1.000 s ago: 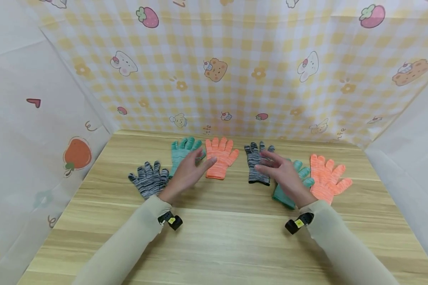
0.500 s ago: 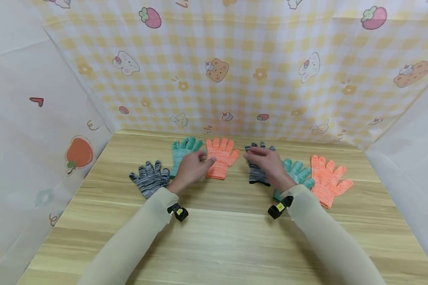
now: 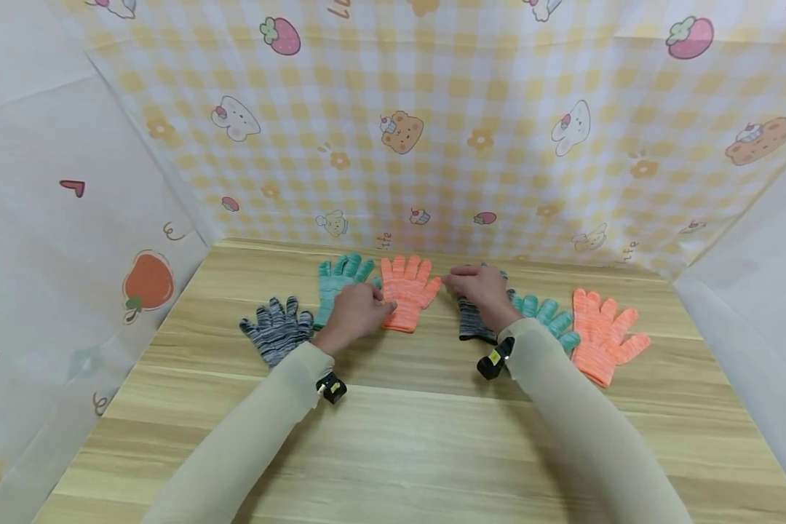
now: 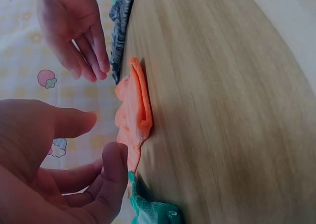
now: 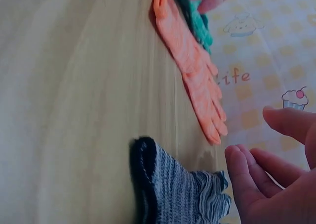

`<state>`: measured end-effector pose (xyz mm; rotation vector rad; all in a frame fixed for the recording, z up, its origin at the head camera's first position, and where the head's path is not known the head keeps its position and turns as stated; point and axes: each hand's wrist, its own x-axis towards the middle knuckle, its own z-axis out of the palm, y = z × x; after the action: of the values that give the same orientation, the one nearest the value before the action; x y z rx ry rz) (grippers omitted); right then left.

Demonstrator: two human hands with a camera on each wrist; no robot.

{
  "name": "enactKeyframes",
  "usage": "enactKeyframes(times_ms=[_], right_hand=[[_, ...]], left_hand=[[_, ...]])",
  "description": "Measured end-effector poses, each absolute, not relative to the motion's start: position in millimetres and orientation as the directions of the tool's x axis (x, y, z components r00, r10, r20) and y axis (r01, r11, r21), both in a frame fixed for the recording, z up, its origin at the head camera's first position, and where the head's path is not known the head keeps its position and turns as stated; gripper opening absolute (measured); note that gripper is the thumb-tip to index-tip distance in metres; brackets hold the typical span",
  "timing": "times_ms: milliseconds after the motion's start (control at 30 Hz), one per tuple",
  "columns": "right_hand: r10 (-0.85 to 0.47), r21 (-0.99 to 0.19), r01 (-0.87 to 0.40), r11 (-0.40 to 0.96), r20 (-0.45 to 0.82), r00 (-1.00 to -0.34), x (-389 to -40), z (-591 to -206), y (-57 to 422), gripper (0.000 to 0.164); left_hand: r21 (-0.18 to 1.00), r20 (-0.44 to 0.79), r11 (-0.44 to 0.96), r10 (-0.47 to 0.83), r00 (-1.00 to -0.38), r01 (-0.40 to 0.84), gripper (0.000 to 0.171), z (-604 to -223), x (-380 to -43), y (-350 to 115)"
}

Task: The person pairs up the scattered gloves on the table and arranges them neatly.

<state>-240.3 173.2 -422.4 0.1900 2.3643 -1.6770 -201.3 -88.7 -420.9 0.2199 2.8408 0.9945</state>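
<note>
My left hand [image 3: 356, 313] hovers between a green glove [image 3: 335, 285] and an orange glove [image 3: 406, 295]. In the left wrist view its thumb and fingers stand apart, with nothing between them, beside the orange glove's cuff [image 4: 144, 103]. Over a grey-black striped glove [image 3: 473, 320], my right hand [image 3: 487, 290] partly hides that glove's fingers. Its thumb is held away from its loosely bent fingers in the right wrist view, above the striped glove [image 5: 180, 189], and it holds nothing. The orange glove [image 5: 190, 66] lies flat between the two hands.
Another striped glove [image 3: 278, 335] lies at the left, partly behind my left sleeve. To the right are a second green glove [image 3: 546, 314], partly covered by my right sleeve, and a second orange glove [image 3: 602, 335]. A checked cloth [image 3: 458, 175] hangs behind the wooden table [image 3: 393, 451].
My right hand has moved left and slightly away from me, from near the right green glove to above the striped one. The left hand has shifted slightly right. The gloves stay where they lay.
</note>
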Motion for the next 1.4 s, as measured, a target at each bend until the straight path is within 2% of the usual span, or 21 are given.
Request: enactKeyframes(times_ms=[133,367,533,700,800,1067,1400], right_hand=[[-0.005,-0.890,0.241,0.387,-0.263,-0.965,-247.9,-423.4,172.9,0.050],[-0.002,-0.868,0.226,0.442,-0.253,-0.967,-255.7,-428.9,174.9,0.047],[0.000,-0.832,0.181,0.525,-0.213,-0.977,-262.1,-433.1,171.6,0.043],[-0.029,-0.700,0.047,0.712,-0.095,-0.995,-267.1,-434.3,163.0,0.033],[-0.052,-0.626,-0.008,0.780,-0.052,-0.997,-268.5,-433.9,157.4,0.029],[-0.055,-0.539,-0.012,0.842,-0.064,-0.996,-273.4,-436.1,147.3,0.021],[-0.084,-0.566,-0.053,0.823,-0.028,-0.996,-273.2,-435.9,145.3,0.027]], left_hand=[[0.614,-0.111,0.785,0.191,-0.975,0.084,0.059,-423.5,-202.6,-87.8],[0.612,-0.104,0.779,0.253,-0.962,0.139,0.061,-466.5,-226.6,-96.2],[0.561,-0.129,0.813,0.269,-0.954,0.153,0.064,-489.4,-240.9,-97.7],[0.511,-0.155,0.846,0.268,-0.951,0.155,0.063,-489.4,-240.1,-94.8],[0.471,-0.134,0.862,0.281,-0.950,0.189,0.061,-477.7,-233.1,-91.8],[0.455,-0.144,0.868,0.290,-0.946,0.197,0.059,-492.0,-244.0,-91.2],[0.452,-0.159,0.876,0.265,-0.951,0.168,0.056,-495.3,-246.0,-88.0]])
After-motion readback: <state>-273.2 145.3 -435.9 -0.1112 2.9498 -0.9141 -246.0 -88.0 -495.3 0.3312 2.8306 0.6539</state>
